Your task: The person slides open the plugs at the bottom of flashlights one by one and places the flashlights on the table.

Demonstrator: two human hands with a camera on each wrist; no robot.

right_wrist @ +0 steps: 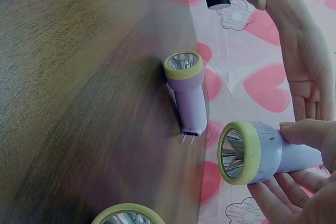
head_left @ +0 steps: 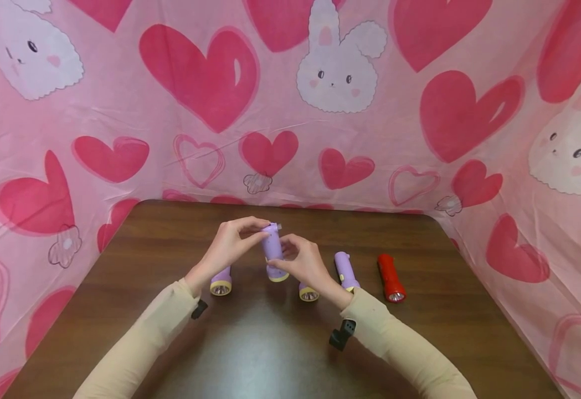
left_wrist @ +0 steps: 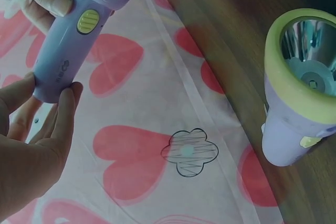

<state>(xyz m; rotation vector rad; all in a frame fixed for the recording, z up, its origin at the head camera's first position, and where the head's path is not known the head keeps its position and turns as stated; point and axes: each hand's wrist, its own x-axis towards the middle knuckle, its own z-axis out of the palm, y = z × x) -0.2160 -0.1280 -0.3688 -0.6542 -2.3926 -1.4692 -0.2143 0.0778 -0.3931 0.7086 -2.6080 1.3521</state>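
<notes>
Lilac flashlight (head_left: 272, 247) held up over the worktop (head_left: 260, 349), yellow-rimmed head lowermost. Left hand (head_left: 229, 242) pinches its tail end; right hand (head_left: 306, 261) grips the body near the head. Three other lilac flashlights (head_left: 344, 268) on the worktop; red flashlight (head_left: 390, 276) farthest right.
</notes>
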